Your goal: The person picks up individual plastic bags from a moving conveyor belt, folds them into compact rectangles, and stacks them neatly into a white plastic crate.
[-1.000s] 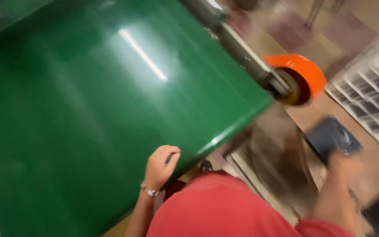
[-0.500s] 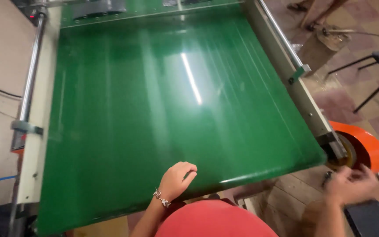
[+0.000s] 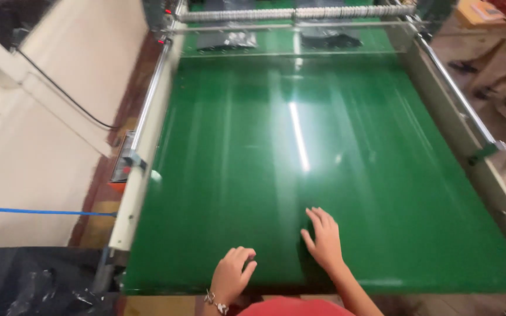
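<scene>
Green conveyor belt (image 3: 323,152) fills most of the view, glossy, bare across the middle. Both hands sit on its near edge: left hand (image 3: 233,275) loosely curled, fingers bent under, gripping nothing; right hand (image 3: 323,237) flat, fingers spread and released on the belt. Far end: 1 ridged roller (image 3: 297,13) across the belt, 2 dark bagged items (image 3: 276,38) lying just under it. Metal side rails (image 3: 147,126) on the left and right edges. Left of the frame: black cable (image 3: 65,96), blue cord (image 3: 42,211), black plastic sheet (image 3: 36,284) at the near corner. Belt ahead of the hands is open.
</scene>
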